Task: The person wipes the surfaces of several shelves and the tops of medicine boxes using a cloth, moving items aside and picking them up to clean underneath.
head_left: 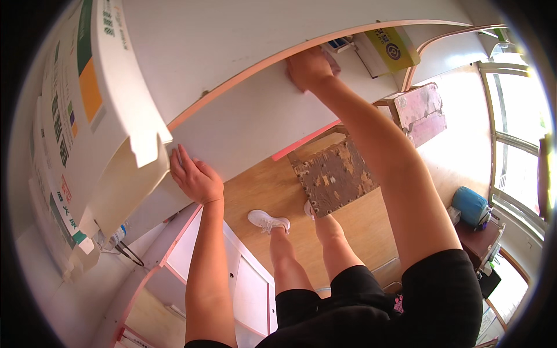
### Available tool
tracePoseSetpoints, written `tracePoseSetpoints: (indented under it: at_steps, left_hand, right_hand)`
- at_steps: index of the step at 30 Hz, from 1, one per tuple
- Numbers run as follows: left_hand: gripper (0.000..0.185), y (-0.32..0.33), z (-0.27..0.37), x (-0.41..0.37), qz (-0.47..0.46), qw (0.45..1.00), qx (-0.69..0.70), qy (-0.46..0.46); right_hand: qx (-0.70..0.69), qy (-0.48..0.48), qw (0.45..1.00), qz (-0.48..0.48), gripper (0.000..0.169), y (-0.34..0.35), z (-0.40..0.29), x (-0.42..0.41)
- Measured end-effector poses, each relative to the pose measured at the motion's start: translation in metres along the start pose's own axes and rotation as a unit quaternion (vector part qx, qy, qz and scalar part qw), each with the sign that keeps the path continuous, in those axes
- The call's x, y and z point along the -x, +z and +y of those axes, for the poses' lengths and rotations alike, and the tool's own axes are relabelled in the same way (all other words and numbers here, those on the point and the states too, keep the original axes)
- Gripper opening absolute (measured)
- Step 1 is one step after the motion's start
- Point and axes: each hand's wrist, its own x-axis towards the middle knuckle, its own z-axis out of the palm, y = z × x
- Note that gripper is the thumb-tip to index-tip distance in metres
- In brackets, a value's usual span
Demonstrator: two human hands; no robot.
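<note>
My left hand (196,176) lies on the pale lower shelf board (261,117), fingers spread, beside the torn open end of a white printed carton (117,143). It holds nothing. Farther along the same board, my right hand (311,69) reaches in beneath the pink-edged upper board (278,26). A pinkish cloth (334,65) shows under and beside its fingers; most of it is hidden by the hand, which looks slightly blurred. Just beyond my right hand, a yellow-green and white box file (383,50) bearing writing stands in the compartment.
Below the shelf, a worn brown wooden stool (337,178) stands by my feet on the wood-look floor (243,191). A battered pink-white box (420,113) is at the right. White cabinet doors (250,287) are at lower left. A blue bundle (470,204) sits near the window.
</note>
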Motion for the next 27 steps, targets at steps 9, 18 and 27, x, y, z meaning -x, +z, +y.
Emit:
tracePoseSetpoints:
  at_steps: [9, 18, 27]
  left_hand:
    - [0.054, -0.002, 0.001, -0.004, -0.016, 1.000, -0.003, 0.007]
    - [0.052, 0.001, 0.003, -0.005, -0.002, 1.000, -0.008, 0.025]
    - [0.053, 0.000, 0.003, -0.003, -0.006, 1.000, -0.013, 0.023]
  right_hand:
    - [-0.177, -0.028, 0.942, 0.282, 0.070, 0.084, 0.026, 0.072]
    - [-0.105, 0.108, 0.947, 0.286, 0.071, 0.081, 0.096, 0.128]
    - [-0.043, 0.101, 0.965, 0.238, 0.067, 0.103, 0.160, 0.174]
